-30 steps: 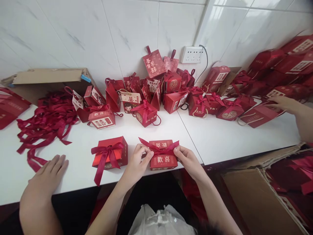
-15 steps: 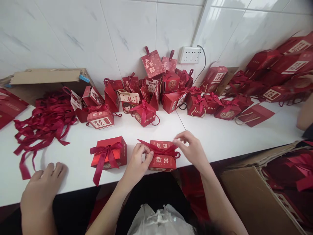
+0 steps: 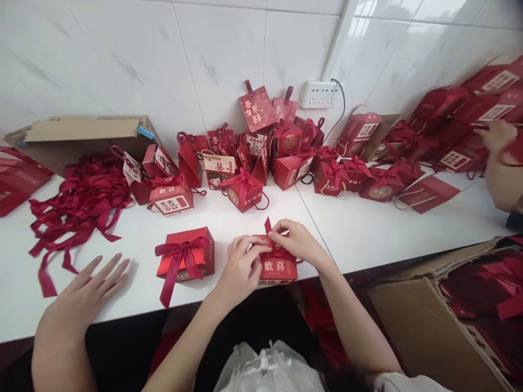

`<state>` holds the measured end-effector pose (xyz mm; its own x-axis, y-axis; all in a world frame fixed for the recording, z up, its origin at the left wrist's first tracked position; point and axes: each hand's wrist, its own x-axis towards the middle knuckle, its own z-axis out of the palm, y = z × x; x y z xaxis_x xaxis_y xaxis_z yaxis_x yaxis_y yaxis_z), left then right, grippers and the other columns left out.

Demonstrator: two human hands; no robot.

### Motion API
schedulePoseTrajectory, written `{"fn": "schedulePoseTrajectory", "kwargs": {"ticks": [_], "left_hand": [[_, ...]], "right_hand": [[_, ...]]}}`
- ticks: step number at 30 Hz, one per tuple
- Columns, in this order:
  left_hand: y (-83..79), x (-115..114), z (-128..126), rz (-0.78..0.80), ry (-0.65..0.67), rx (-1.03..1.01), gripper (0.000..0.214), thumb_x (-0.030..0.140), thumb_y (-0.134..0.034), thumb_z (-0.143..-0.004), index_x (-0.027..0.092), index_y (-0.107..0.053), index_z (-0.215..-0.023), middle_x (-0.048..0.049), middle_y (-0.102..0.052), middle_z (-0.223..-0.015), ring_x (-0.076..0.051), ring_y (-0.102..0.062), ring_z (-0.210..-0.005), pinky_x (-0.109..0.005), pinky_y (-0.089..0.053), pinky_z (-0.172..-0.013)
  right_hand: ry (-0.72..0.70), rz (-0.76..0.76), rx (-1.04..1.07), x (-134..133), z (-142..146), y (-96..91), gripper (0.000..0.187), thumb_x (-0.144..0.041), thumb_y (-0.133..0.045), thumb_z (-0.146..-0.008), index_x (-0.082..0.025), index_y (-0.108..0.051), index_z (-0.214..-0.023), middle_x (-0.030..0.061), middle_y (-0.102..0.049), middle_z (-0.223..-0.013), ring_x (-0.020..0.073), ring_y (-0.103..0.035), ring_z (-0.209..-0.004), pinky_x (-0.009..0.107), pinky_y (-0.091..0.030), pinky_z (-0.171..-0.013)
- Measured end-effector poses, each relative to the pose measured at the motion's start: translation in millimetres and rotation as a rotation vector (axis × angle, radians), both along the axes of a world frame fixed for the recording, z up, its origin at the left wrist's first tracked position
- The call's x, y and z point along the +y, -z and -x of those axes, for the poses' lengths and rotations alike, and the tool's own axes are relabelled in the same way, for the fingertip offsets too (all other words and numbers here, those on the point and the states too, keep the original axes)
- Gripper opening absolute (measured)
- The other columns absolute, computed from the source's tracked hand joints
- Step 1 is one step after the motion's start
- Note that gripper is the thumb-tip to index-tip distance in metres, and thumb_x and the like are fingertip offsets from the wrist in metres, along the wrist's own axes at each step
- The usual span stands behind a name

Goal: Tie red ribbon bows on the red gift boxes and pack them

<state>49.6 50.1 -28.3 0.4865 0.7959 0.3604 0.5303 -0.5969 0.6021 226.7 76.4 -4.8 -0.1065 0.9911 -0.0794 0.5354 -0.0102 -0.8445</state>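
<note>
A red gift box (image 3: 278, 269) with gold characters lies at the table's front edge, a dark red ribbon (image 3: 281, 253) across its top. My left hand (image 3: 240, 264) is closed at the box's left side, thumb and fingers pinching the ribbon. From above, my right hand (image 3: 295, 239) pinches the same ribbon near the middle of the top. One ribbon end sticks up beyond my fingers. The fingertips partly cover the ribbon, so its crossing is hidden. Left of my hands sits another red gift box (image 3: 208, 253) with a tied ribbon bow (image 3: 182, 256).
A co-worker's hand (image 3: 100, 280) lies flat at the left; another person's hand (image 3: 496, 136) touches boxes at the far right. Loose ribbons (image 3: 90, 190) spill from a cardboard box (image 3: 81, 129). Red boxes line the wall below a power strip (image 3: 322, 95). An open carton (image 3: 412, 321) stands front right.
My right hand has moved left from the box's right end to its middle. The ribbon end now points up. The co-worker's fingers at left have spread; the far-right hand has come into view.
</note>
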Motion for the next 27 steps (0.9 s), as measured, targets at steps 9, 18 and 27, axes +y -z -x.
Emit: {"fn": "schedulePoseTrajectory", "kwargs": {"ticks": [9, 18, 27], "left_hand": [[0.7, 2.2, -2.2, 0.034, 0.057, 0.045, 0.040, 0.004, -0.037, -0.082, 0.023, -0.058, -0.111, -0.0045, -0.058, -0.113, -0.021, -0.047, -0.110, -0.041, -0.039, -0.096], [-8.4, 8.3, -8.0, -0.038, 0.195, 0.200, 0.054, -0.001, -0.037, -0.077, 0.027, -0.056, -0.118, -0.0054, -0.054, -0.124, -0.023, -0.043, -0.119, -0.045, -0.034, -0.099], [-8.1, 10.2, -8.3, -0.066, 0.143, 0.284, 0.058, 0.002, -0.040, -0.073, 0.019, -0.049, -0.128, -0.0108, -0.053, -0.127, -0.027, -0.042, -0.120, -0.048, -0.031, -0.098]], "right_hand": [[0.283, -0.071, -0.091, -50.3, -28.2, 1.8, 0.036, -0.049, -0.047, -0.086, -0.021, -0.050, -0.064, -0.0004, -0.055, -0.060, 0.0148, -0.048, -0.056, 0.028, -0.037, -0.056], [0.177, -0.015, 0.068, -67.6, -13.0, 16.2, 0.026, -0.039, -0.049, -0.085, -0.021, -0.046, -0.066, -0.0018, -0.053, -0.062, 0.0138, -0.047, -0.058, 0.025, -0.037, -0.055], [0.180, 0.029, 0.239, -71.5, -12.8, 18.3, 0.033, -0.045, -0.050, -0.084, -0.021, -0.042, -0.063, -0.0028, -0.043, -0.061, 0.0133, -0.040, -0.059, 0.026, -0.034, -0.057]]}}
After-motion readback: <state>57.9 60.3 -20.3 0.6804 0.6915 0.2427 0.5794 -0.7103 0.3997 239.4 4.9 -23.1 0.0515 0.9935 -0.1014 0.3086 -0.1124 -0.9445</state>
